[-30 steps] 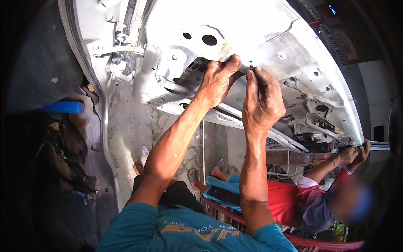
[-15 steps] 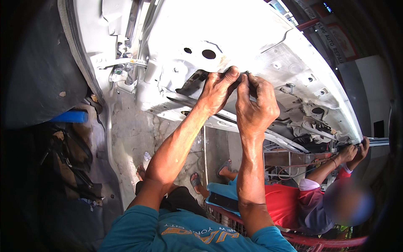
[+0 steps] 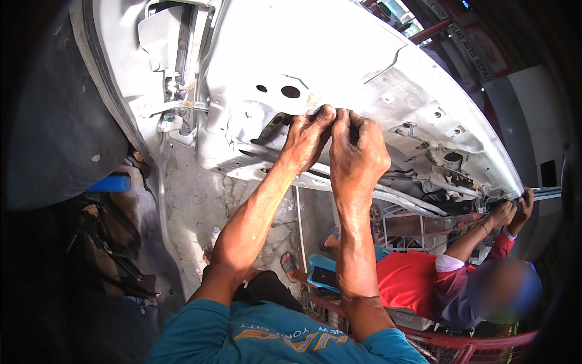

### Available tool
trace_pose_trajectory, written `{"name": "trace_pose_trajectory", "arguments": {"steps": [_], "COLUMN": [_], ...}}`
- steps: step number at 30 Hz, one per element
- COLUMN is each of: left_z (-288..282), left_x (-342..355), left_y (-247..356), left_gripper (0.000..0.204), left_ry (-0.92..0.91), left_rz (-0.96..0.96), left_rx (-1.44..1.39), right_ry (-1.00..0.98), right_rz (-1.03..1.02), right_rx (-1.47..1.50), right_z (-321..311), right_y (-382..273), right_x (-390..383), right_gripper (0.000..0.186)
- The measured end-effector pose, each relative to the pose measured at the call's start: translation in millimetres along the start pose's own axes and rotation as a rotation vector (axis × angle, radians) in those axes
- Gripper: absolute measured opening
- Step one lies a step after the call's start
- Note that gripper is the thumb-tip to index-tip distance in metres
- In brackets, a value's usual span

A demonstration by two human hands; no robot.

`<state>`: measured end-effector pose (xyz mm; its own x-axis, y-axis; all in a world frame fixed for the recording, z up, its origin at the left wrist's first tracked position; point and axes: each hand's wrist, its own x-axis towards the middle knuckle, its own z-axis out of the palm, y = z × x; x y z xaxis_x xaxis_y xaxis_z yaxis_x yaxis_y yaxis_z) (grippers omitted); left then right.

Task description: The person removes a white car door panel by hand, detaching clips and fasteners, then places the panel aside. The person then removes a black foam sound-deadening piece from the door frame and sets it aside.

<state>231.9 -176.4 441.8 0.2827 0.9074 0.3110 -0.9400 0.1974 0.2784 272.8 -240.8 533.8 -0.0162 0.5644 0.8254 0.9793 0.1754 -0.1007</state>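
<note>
On the open car door (image 3: 379, 91), the trim is off and the inner shell bare; handwork beside the large opening (image 3: 276, 128) seems unfinished, and what else is left cannot be judged. Both forearms reach up, the left hand (image 3: 306, 141) curled with thumb raised, the right hand (image 3: 361, 151) with thumb and forefinger drawn close; whether either grips anything is hidden.
</note>
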Motion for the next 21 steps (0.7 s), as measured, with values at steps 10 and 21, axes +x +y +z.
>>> {"name": "trace_pose_trajectory", "arguments": {"steps": [10,21], "left_z": [-4,-17], "left_x": [1,-2], "left_y": [1,13], "left_gripper": [0.042,0.033], "left_ry": [0.016,-0.098], "left_rz": [0.007,-0.084], "left_rx": [0.118,0.036], "right_ry": [-0.120,-0.249], "right_rz": [0.105,0.092], "right_rx": [-0.030,-0.074], "right_z": [-1,-6], "right_y": [-5,-12], "right_x": [3,10], "right_gripper": [0.026,0.031]}}
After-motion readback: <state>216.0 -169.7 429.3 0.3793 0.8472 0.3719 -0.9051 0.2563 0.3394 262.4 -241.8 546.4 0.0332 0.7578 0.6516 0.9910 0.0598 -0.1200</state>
